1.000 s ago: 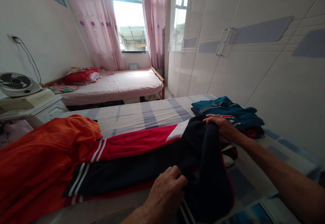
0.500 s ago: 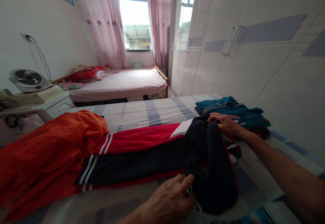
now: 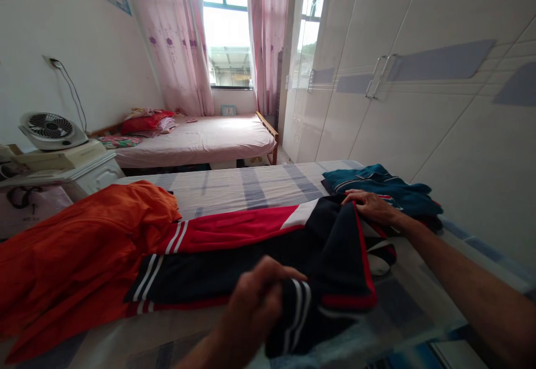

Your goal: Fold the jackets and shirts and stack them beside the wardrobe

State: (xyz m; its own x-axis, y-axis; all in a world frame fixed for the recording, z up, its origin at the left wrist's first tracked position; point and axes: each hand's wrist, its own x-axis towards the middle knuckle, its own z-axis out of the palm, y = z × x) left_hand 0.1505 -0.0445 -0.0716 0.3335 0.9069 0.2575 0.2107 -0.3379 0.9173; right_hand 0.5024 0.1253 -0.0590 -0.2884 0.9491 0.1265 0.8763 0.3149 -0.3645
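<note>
A navy, red and white track jacket (image 3: 251,218) is spread across the patterned bedsheet, with double white stripes at its ends. My left hand (image 3: 259,296), slightly blurred, is closed on a striped navy end of the jacket and lifts it off the bed near the front. At the far right end, my right hand (image 3: 372,207) pinches the jacket's upper edge, with fingertips partly hidden by the cloth. Beyond that hand lies a folded teal garment (image 3: 377,182). An orange garment (image 3: 92,235) lies at the left, touching the jacket's striped hem.
The bed under the clothes has a plaid sheet (image 3: 226,185). Another bed (image 3: 209,140) stands under the window. A small fan (image 3: 52,129) sits on a white cabinet (image 3: 94,173) at left. White wardrobe doors (image 3: 385,123) line the right side.
My left hand has moved left and up, bringing the striped end of the jacket with it. The navy fold at right has turned, showing its red edging. My right hand stays in place.
</note>
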